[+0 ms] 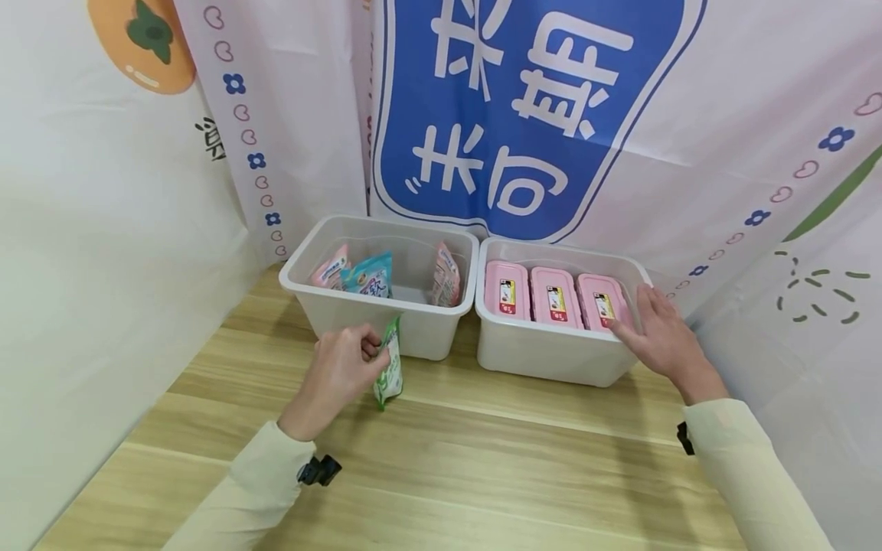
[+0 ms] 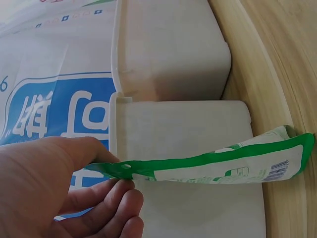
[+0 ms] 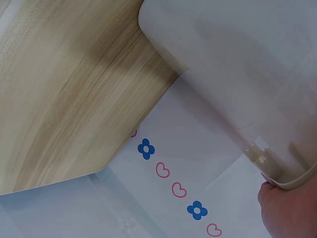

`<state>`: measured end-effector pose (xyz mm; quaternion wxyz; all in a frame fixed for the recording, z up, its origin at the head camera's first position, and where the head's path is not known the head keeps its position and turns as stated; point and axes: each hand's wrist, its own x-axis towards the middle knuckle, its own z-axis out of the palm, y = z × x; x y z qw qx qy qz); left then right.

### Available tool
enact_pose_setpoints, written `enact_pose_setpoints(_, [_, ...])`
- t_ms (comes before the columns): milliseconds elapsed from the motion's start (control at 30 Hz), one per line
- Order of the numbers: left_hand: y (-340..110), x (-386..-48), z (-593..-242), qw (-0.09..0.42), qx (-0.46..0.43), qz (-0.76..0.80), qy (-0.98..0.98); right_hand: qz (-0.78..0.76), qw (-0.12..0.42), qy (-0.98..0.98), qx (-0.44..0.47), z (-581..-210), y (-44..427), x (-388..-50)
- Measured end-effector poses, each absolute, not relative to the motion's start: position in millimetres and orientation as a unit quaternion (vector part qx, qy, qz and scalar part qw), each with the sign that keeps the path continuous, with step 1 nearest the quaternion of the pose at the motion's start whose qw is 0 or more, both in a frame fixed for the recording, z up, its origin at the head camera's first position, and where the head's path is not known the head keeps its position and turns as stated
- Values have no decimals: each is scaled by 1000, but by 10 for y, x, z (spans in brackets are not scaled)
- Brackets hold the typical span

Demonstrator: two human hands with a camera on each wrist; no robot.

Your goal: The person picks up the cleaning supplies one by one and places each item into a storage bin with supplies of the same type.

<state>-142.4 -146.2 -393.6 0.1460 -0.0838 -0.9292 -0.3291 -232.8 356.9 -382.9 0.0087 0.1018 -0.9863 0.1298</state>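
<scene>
A green-and-white pouch (image 1: 390, 366) is pinched at its top end by my left hand (image 1: 340, 373), in front of the left bin (image 1: 365, 315). In the left wrist view, the pouch (image 2: 223, 166) extends away from thumb and fingers, its barcode end over the table. My right hand (image 1: 661, 337) rests on the right corner of the right bin (image 1: 544, 353), fingers fairly straight at the side rim and thumb spread over the front rim. Only part of that hand (image 3: 287, 210) shows beside the bin (image 3: 237, 64) in the right wrist view.
Inside the left bin stand a blue packet (image 1: 370, 277), a pink packet (image 1: 332, 269) and another pink packet (image 1: 446, 277). The right bin holds three pink-lidded boxes (image 1: 555, 297) in a row. Both stand on a wooden table (image 1: 441, 467) against a printed cloth backdrop (image 1: 303, 115).
</scene>
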Motion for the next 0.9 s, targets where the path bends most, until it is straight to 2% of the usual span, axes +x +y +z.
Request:
enact_pose_setpoints(600, [-1561,-1463,-3961,189,-89,-305,-929,131,9,-986,99,-3824,3579,-2331])
enact_pose_setpoints(900, [-1638,-1476,-3950,190,-89,-286,-935,128,10,-987,99,-3838,3588,-2335])
